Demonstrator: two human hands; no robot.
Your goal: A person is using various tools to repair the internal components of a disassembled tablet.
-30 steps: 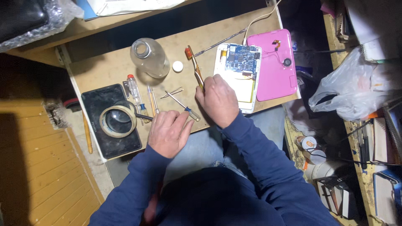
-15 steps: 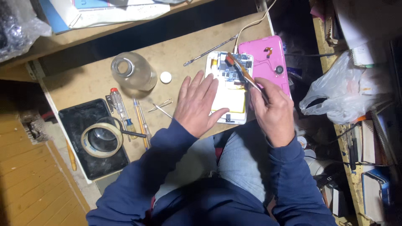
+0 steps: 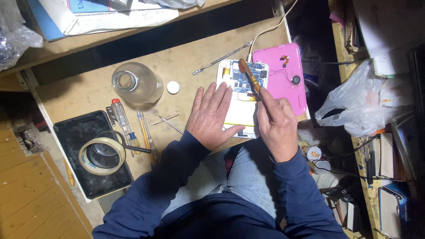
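The left hand (image 3: 212,116) now lies spread flat on the opened tablet (image 3: 241,95) on the tabletop (image 3: 186,53), steadying it, while the right hand (image 3: 275,121) has carried the wooden-handled tool (image 3: 249,76), pinched in its fingers, over the circuit board.

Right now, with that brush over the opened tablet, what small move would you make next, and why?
Probably lower the brush tip onto the blue circuit board and sweep lightly. The right hand holds the brush angled over the board, and the left hand lies flat on the opened tablet, steadying it. The pink back cover lies beside it, so the board is exposed.
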